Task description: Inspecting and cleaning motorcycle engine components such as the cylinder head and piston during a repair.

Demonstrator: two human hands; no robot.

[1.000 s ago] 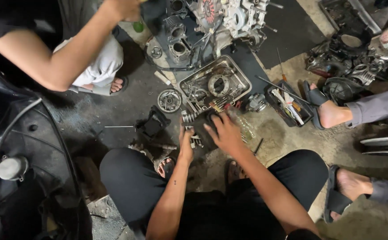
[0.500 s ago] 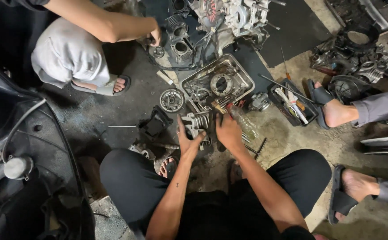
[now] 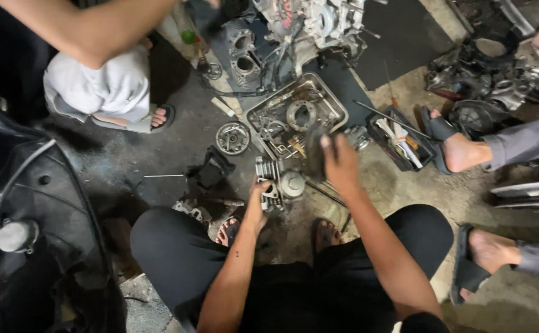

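Logging one finned metal cylinder part (image 3: 280, 184), grey and grimy, round cap on its right side, low centre of frame on the concrete floor (image 3: 158, 154). My left hand (image 3: 258, 198) has its fingers clamped on the part's lower left edge. My right hand (image 3: 337, 161) hovers just above it, fingers closed on a dark, blurred piece (image 3: 314, 148). A metal tray (image 3: 337, 105) of parts lies just beyond.

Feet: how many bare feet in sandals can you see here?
5, more may be hidden. The wearer's left foot and right foot below the metal tray; one foot upper left; two on the right, upper and lower.
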